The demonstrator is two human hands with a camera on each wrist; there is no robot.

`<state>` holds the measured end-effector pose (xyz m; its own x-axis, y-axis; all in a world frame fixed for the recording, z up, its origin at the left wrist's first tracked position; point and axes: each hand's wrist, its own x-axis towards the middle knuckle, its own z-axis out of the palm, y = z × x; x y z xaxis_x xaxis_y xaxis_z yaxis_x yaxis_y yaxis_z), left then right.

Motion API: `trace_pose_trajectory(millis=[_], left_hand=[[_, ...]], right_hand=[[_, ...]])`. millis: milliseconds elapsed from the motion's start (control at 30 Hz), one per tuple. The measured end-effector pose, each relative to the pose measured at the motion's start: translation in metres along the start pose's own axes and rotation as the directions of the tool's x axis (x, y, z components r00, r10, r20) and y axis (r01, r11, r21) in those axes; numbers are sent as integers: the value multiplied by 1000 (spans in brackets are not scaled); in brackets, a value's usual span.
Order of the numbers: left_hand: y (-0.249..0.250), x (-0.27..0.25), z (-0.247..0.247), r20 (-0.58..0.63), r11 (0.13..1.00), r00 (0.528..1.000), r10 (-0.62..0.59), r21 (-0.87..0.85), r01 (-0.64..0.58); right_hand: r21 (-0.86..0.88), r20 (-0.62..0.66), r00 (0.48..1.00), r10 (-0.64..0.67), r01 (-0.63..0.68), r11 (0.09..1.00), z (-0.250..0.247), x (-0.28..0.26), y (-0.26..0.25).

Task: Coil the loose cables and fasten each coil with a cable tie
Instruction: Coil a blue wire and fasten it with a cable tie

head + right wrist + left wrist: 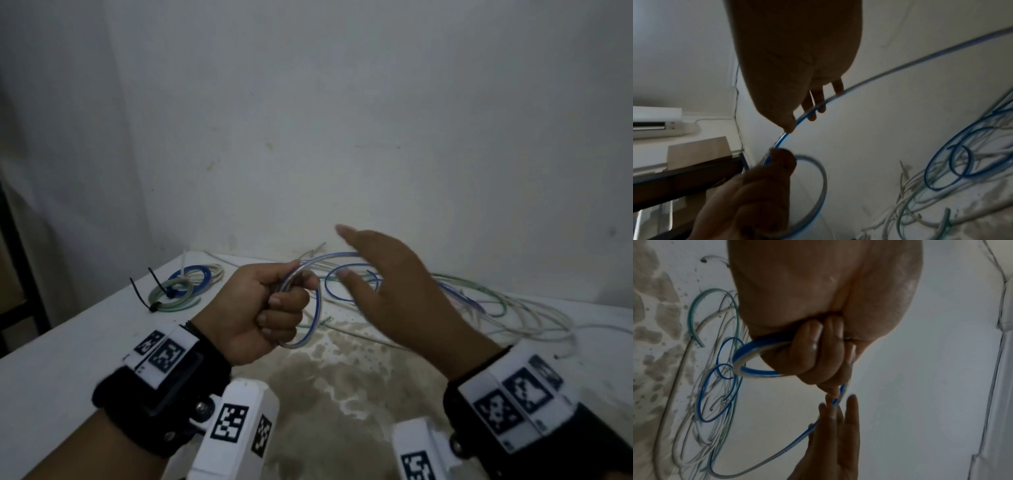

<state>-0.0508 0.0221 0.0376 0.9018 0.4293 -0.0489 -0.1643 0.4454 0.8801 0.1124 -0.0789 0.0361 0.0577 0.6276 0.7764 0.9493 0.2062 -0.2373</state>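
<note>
Above the bench (61, 349), one blue-striped cable (317, 308) is gripped in the left hand (263, 308); the right hand (394, 291) is spread wide. Two tied coils (186, 282) lie left; loose cables (496, 308), tangled, cannot be counted.

White table (68, 359): loose cables (496, 308), tied coils (181, 286), stain (342, 377).

The right hand (387, 284) was motion-blurred, and its palm covered the blue-striped cable (310, 265) running beneath it. Inside the left hand (263, 308), the coil's gathered turns could not be counted. Beyond the right hand, the loose cables (479, 301) tangled too finely to separate.
</note>
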Motion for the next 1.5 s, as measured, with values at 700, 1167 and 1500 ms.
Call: trace_pose_trajectory(millis=[700,1167,1500], left_hand=[[-6,-2,8,106,999,993,-48,5,48],[-11,3,18,-22,997,997,79,28,-78],[-6,-2,30,-90,954,957,277,-92,-285]], right_hand=[[535,312,904,294,-422,732,18,-10,11],[600,180,909,376,-404,690,14,-9,9],[385,4,954,301,-279,880,11,-18,15]])
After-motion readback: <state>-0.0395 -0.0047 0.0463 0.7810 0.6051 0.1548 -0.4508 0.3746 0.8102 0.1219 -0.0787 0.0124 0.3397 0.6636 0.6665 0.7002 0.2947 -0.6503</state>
